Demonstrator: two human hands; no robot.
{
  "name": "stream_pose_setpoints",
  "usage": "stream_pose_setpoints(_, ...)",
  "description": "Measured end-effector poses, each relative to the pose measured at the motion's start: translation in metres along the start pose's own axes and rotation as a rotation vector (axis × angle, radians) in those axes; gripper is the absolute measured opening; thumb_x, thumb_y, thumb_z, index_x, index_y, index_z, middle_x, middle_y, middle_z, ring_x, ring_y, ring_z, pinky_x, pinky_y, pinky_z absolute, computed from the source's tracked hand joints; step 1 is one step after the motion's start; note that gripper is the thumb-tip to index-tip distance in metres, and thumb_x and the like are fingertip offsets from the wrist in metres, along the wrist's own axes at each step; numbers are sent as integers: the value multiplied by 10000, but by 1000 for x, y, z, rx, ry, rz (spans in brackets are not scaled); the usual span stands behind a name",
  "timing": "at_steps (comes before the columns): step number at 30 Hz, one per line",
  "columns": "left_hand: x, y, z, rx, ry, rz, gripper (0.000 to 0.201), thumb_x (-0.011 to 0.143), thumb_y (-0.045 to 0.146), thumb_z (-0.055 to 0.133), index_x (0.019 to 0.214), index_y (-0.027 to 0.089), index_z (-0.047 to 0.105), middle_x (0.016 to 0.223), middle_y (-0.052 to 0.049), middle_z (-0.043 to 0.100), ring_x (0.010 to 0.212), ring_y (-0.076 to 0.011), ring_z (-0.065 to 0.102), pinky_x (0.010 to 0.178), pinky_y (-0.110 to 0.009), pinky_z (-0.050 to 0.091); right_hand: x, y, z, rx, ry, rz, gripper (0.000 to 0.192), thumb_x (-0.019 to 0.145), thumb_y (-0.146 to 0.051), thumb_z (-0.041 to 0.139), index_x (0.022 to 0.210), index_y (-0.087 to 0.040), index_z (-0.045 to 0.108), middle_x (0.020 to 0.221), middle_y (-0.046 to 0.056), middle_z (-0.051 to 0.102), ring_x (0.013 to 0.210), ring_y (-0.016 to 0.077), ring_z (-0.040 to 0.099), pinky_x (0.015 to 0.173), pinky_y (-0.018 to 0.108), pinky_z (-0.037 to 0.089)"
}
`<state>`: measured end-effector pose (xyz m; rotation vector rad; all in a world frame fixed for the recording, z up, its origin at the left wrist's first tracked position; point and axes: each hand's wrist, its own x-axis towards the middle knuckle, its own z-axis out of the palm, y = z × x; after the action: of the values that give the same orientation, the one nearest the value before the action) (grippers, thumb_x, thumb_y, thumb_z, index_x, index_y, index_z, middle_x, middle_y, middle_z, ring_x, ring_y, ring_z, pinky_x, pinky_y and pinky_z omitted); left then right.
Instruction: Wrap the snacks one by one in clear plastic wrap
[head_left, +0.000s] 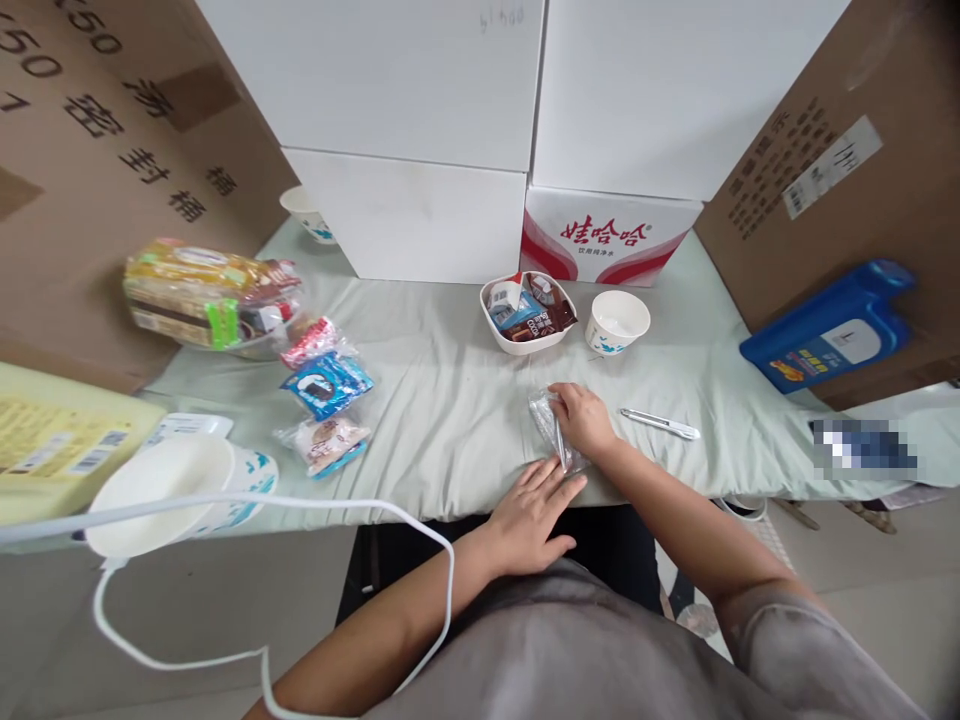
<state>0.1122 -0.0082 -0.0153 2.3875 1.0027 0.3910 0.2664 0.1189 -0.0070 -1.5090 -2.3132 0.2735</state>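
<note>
A crinkled transparent plastic wrapper lies on the cloth near the front edge of the table. My right hand has its fingers curled and pressed onto the wrapper from the right; what is inside it cannot be made out. My left hand rests at the table edge with fingers stretched out, the tips at the wrapper's lower end. To the right of my right hand lies a slim white utility knife. Beyond both hands stand a white bowl of packaged snacks and a white paper cup.
Packaged snacks and a tray of bread packs are on the left. A paper bucket stands near a white cable. White boxes block the back; a blue bottle and phone are right.
</note>
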Motion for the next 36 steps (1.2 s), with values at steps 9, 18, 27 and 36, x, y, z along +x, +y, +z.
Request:
stream_pose_setpoints(9, 1, -2, 4, -41, 128, -29, 753, 749, 312, 712, 1411, 179, 376, 1500, -181, 357, 1437, -358, 236, 1137, -583, 292, 4, -7, 2, -133, -32, 162, 233, 992, -289, 388, 1080, -193, 582, 1069, 71, 666, 890, 182, 628, 711, 264, 411)
stream_pose_setpoints(18, 6, 5, -12, -27, 504, -133, 423, 861, 202, 536, 1278, 190, 463, 1301, -157, 463, 1217, -287, 489, 967, -492, 492, 15, -20, 5, -335, -131, 217, 276, 1006, -311, 311, 1059, -174, 545, 1024, 99, 640, 802, 196, 636, 623, 271, 366)
stream_pose_setpoints(27, 45, -46, -29, 215, 390, -34, 53, 868, 198, 559, 849, 188, 606, 1074, -90, 617, 1150, -265, 544, 973, -472, 423, 16, 6, -6, -350, -85, 315, 291, 988, -348, 352, 1080, -160, 555, 1035, 115, 626, 815, 212, 627, 666, 291, 407)
stream_pose_setpoints(36, 40, -45, -29, 174, 386, -44, 82, 873, 177, 540, 906, 187, 614, 1104, -89, 627, 1178, -256, 531, 1000, -467, 398, -51, 27, -40, 0, -6, -338, 286, 913, -427, 556, 1058, -191, 632, 1068, 113, 648, 1024, 251, 561, 884, 396, 442)
